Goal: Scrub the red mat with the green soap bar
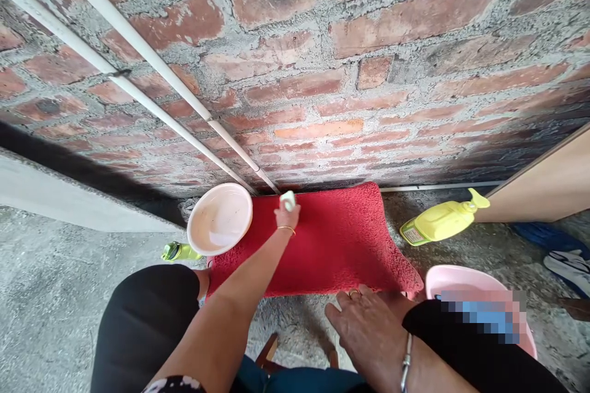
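Note:
A red, fleecy mat (332, 245) lies spread out before me, its edges hanging over a low support that is mostly hidden. My left hand (286, 217) reaches to the mat's far part, its fingers closed around a small pale green block (288, 199), perhaps soap or a brush. The block is close to the mat; whether it touches is hard to tell. At the mat's near edge, my right hand (371, 331) rests palm down with loosely stretched fingers and nothing visible in it. A pale pink basin (220, 219) stands at the mat's left end.
A yellow pump bottle (437, 222) is on the floor to the right. Nearer stands a pink tub (461, 276), its contents blurred. A green bottle (180, 251) lies left of the basin. White pipes (152, 61) run down the brick wall (369, 37). Shoes (569, 267) are far right.

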A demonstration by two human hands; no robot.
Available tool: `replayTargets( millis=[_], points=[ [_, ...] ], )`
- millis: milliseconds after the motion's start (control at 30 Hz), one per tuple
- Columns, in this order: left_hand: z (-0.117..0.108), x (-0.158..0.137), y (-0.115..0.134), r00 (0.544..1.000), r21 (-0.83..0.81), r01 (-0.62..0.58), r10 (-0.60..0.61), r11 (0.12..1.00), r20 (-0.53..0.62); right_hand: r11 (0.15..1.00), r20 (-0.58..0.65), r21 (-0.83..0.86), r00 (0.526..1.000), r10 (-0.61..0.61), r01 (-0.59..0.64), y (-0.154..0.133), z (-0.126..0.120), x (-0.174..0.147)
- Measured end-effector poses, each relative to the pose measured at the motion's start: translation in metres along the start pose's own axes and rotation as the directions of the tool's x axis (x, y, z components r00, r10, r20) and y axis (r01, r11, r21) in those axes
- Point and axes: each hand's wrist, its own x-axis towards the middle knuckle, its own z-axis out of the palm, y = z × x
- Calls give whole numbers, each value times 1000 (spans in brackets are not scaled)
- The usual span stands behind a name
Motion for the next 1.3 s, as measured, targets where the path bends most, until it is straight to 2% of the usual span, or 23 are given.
replayTargets(
  millis=[67, 133, 200, 300, 367, 433, 500, 533, 567, 633, 667, 700, 733, 767, 800, 833, 900, 967, 1033, 1100, 1200, 1233, 1300],
  points=[
    [-25, 29, -11, 990, -1, 125, -124, 992, -60, 1000, 20, -3, 1000, -2, 2, -1, -1, 0],
    [-35, 44, -17, 977, 2, 198, -197, 980, -75, 1000, 26, 4, 1000, -1, 1, -1, -2, -1],
    [-28, 46, -15, 968, 6, 239, -238, 971, -80, 1000, 23, 12, 1000, 5, -5, -1, 0, 0],
    [6, 28, 7, 968, 8, 237, -236, 971, -85, 1000, -10, 5, 1000, 12, -12, -1, 6, 1],
    [37, 4, 29, 983, 19, 167, -166, 986, -75, 1000, -50, -3, 999, 5, -5, 0, 13, 4],
    [67, -27, 52, 999, 78, -7, 10, 997, -38, 1000, -71, -7, 997, 0, 0, 1, 18, 7],
    [93, -64, 71, 975, 121, -214, 205, 969, 81, 1000, -64, -14, 998, 3, -3, 2, 21, 9],
    [103, -82, 77, 937, 140, -319, 290, 938, 193, 1000, -63, -18, 998, 2, -3, 2, 22, 10],
    [112, -100, 80, 873, 142, -429, 369, 892, 317, 1000, -65, -20, 998, -2, 0, 3, 21, 11],
    [124, -130, 78, 675, 39, -620, 507, 784, 535, 1000, -81, -13, 997, -21, 20, 4, 20, 12],
    [126, -141, 72, 564, -40, -680, 556, 732, 611, 999, -90, -8, 995, -35, 34, 4, 19, 12],
    [126, -148, 63, 476, -115, -709, 593, 696, 649, 999, -96, -5, 994, -45, 45, 4, 18, 12],
    [124, -151, 51, 420, -175, -716, 618, 676, 665, 999, -95, -8, 994, -47, 46, 4, 17, 12],
    [119, -150, 38, 406, -213, -706, 633, 675, 659, 999, -88, -15, 995, -39, 38, 4, 16, 12],
    [112, -145, 23, 435, -226, -684, 636, 694, 638, 999, -74, -24, 997, -25, 23, 4, 15, 11],
    [103, -137, 7, 493, -221, -652, 627, 725, 603, 999, -52, -34, 999, -8, 6, 3, 13, 11],
    [79, -111, -26, 673, -164, -556, 557, 815, 486, 999, -3, -47, 1000, 12, -12, 1, 9, 11],
    [49, -80, -59, 854, -79, -423, 426, 903, 299, 998, 39, -56, 999, 8, -6, 0, 5, 10],
    [18, -49, -88, 962, -7, -248, 247, 969, 117, 998, 53, -70, 999, 12, -8, -2, 0, 11],
    [-7, -23, -109, 997, 43, -70, 71, 997, -12, 996, 56, -85, 998, 27, -23, -4, -4, 12],
    [-22, -7, -118, 981, 59, 173, -167, 983, -97, 996, 56, -87, 998, 35, -30, -5, -7, 14],
    [-18, -9, -115, 976, 64, 198, -191, 978, -103, 996, 59, -82, 998, 33, -28, -5, -8, 15],
    [2, -26, -102, 988, 83, 135, -128, 987, -90, 997, 60, -69, 998, 28, -24, -6, -7, 17]
  ],
)
